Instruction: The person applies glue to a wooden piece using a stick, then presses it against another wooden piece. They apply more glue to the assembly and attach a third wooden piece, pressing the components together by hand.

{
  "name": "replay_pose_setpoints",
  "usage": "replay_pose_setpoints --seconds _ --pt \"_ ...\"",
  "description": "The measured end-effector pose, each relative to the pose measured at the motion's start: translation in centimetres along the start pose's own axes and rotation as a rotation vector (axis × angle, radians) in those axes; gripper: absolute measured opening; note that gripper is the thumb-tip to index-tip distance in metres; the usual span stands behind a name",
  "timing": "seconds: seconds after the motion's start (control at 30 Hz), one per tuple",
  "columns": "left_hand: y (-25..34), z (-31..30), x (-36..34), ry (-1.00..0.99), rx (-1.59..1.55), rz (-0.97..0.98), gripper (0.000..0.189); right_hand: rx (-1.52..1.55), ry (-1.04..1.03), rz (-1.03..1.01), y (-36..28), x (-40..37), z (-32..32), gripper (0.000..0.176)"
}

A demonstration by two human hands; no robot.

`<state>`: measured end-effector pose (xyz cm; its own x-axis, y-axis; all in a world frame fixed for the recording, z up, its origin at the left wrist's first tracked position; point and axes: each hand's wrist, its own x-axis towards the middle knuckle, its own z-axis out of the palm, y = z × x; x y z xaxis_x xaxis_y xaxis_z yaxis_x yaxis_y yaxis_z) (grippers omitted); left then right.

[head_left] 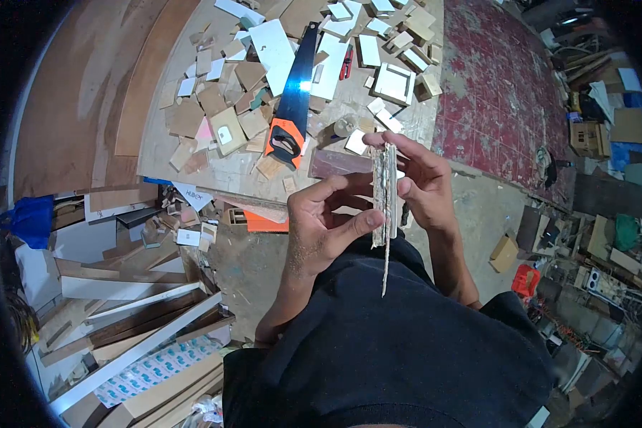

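Observation:
Edge-on in front of my chest is a pair of thin wooden pieces (384,189), face to face, with rough, pale edges and a ragged seam between them. My left hand (319,222) grips them from the left, thumb on the near edge. From the right, my right hand (429,187) holds their upper part, with fingers over the top and thumb on the side. A thin, splinter-like strip (386,274) hangs from their lower end over my dark shirt. Beyond my hands, a handsaw (292,107) with an orange handle lies on the worktable (246,175).
Several wood and white board offcuts (250,75) cover the table, with a red-and-black cutter (347,63) and a small round container (344,127) among them. Long boards and strips (146,342) are piled at lower left. A red-topped surface (492,93) stands at right, beside cluttered shelves.

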<state>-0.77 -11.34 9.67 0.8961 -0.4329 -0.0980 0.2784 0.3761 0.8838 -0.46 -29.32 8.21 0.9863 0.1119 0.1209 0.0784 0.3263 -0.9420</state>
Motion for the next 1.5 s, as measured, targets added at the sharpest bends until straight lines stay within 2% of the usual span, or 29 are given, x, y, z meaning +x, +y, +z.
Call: replay_pose_setpoints --seconds 0.07,0.2,0.27,0.3,1.0,1.07,1.5 --pt "-0.3 0.2 0.0 0.037 0.031 0.065 0.038 -0.048 0.038 0.038 -0.5 0.0 0.3 0.061" --pt "-0.1 0.5 0.1 0.044 0.035 0.070 0.039 0.030 0.019 0.082 -1.9 0.0 1.0 0.068" --pt "0.0 0.6 0.2 0.070 0.043 0.095 0.039 0.001 -0.098 0.076 -2.4 -0.2 0.9 0.075" --pt "0.0 0.7 0.1 0.071 0.042 0.095 0.039 -0.017 -0.087 0.116 -2.5 -0.2 1.0 0.078" --pt "0.1 0.4 -0.5 0.089 0.086 0.097 0.038 -0.008 -0.054 0.104 -2.4 -0.7 1.8 0.075" --pt "-0.3 0.2 -0.5 0.076 0.084 0.152 0.038 -0.017 -0.063 0.106 -2.3 -0.8 1.6 0.075" --pt "0.1 0.2 -0.7 0.088 0.086 0.092 0.036 -0.023 -0.046 0.095 -2.2 -0.8 2.0 0.075"
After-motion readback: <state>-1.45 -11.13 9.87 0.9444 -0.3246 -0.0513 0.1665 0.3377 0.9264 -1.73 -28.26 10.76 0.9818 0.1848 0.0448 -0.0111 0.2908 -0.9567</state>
